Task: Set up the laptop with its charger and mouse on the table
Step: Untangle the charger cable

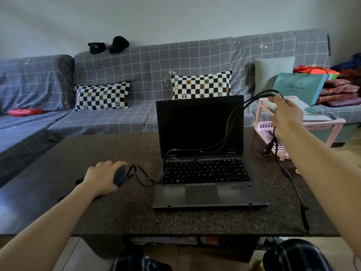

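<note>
Left hand (101, 178): palm down on the worktop (121, 214), left of the laptop, fingers curled over a dark object (120, 177) with cable (144, 177) looping off its right side. Most likely the charger brick; a mouse cannot be ruled out. Judged compact, rigid and fairly dense, best taken across its sides.

Cable: black, thin, limp. Runs from the dark object over the keyboard's upper left corner, then rises as two or three strands across the screen towards the upper right. Judged light and prone to snag on the lid; best held close to a plug, not mid-run.

Laptop (207, 173): dark grey, lid open, screen off, squarely on the worktop at centre. Judged heavy and stiff, hinge the weak point; lift by the base, not the lid.

Right hand (286, 116): raised to the right of the screen, clenched round the gathered strands. A plug (268, 149) dangles beneath it; a further length trails down over the worktop's right edge.

Pink plastic rack (273, 133): behind the right hand.
</note>
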{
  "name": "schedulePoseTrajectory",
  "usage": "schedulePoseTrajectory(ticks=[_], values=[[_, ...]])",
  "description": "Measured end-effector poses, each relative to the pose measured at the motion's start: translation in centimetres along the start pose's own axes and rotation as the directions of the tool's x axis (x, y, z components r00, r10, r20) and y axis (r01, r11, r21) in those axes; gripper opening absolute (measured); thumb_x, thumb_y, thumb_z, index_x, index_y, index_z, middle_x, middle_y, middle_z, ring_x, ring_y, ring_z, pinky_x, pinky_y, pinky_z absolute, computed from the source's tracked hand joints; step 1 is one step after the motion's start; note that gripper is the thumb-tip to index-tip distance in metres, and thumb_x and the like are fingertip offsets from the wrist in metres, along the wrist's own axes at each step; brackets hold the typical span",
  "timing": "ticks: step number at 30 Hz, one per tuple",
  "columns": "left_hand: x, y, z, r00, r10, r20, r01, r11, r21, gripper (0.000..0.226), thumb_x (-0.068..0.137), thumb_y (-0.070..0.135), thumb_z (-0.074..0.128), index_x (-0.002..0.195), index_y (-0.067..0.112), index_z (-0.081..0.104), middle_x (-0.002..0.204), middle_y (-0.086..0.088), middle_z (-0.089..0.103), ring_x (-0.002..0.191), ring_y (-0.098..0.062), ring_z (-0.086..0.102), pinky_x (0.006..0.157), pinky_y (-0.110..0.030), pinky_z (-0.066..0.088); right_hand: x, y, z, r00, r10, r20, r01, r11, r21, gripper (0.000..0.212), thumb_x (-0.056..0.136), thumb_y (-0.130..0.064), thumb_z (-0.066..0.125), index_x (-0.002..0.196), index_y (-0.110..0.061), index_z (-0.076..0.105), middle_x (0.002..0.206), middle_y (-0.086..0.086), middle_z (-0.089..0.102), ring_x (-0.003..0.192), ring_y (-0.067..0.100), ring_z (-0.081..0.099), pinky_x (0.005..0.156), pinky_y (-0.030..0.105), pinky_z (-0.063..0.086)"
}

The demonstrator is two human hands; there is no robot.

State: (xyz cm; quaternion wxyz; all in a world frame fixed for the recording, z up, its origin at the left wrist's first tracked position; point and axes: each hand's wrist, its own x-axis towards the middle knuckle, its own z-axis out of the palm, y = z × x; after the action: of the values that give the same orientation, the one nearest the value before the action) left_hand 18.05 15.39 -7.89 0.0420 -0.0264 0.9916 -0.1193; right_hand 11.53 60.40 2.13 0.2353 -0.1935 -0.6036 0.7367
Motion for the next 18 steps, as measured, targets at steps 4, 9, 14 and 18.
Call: schedulePoseTrajectory(ticks=[4, 9, 14, 18], values=[[0.7, 1.3, -0.4, 0.993, -0.004, -0.122, -0.025, 0.971, -0.236, 0.092, 0.073, 0.036, 0.070, 0.146, 0.038, 0.015, 0.127, -0.007, 0.048, 0.120, -0.031, 0.044, 0.092, -0.046, 0.047, -0.4, 1.6, 1.6, 0.979, -0.119, 0.167, 0.140, 0.983, -0.118, 0.027, 0.093, -0.037, 0.052, 0.104, -0.020, 0.069, 0.060, -0.009, 0.041, 0.049, 0.005, 0.030, 0.044, 0.018, 0.025], [2.6, 4.2, -2.0, 0.987, 0.007, -0.164, -0.067, 0.928, -0.366, 0.103, 0.076, 0.033, 0.071, 0.151, 0.025, 0.001, 0.135, -0.012, 0.043, 0.124, -0.034, 0.040, 0.097, -0.046, 0.043, -3.2, 2.2, 5.2, 0.856, -0.138, 0.499, 0.283, 0.932, -0.228, 0.026, 0.096, -0.036, 0.047, 0.111, -0.023, 0.064, 0.056, -0.011, 0.039, 0.043, 0.002, 0.031, 0.041, 0.013, 0.028], [5.5, 5.5, -1.3, 0.977, -0.211, 0.005, 0.164, 0.745, -0.646, 0.099, 0.081, 0.021, 0.067, 0.150, 0.014, -0.004, 0.131, -0.021, 0.049, 0.108, -0.035, 0.056, 0.085, -0.043, 0.052, -5.9, 3.0, 8.3, 0.771, -0.133, 0.623, 0.339, 0.914, -0.224, 0.027, 0.097, -0.032, 0.046, 0.113, -0.023, 0.065, 0.066, -0.020, 0.046, 0.060, -0.003, 0.038, 0.054, 0.019, 0.030], [7.8, 4.4, 0.9, 0.951, -0.282, 0.126, 0.296, 0.717, -0.631, 0.101, 0.085, 0.019, 0.064, 0.149, 0.009, -0.014, 0.135, -0.023, 0.048, 0.111, -0.035, 0.056, 0.085, -0.041, 0.051, -6.3, 2.6, 10.2, 0.761, -0.218, 0.611, 0.427, 0.877, -0.219, 0.026, 0.097, -0.033, 0.046, 0.111, -0.025, 0.066, 0.079, -0.022, 0.055, 0.074, -0.005, 0.049, 0.065, 0.012, 0.035]])
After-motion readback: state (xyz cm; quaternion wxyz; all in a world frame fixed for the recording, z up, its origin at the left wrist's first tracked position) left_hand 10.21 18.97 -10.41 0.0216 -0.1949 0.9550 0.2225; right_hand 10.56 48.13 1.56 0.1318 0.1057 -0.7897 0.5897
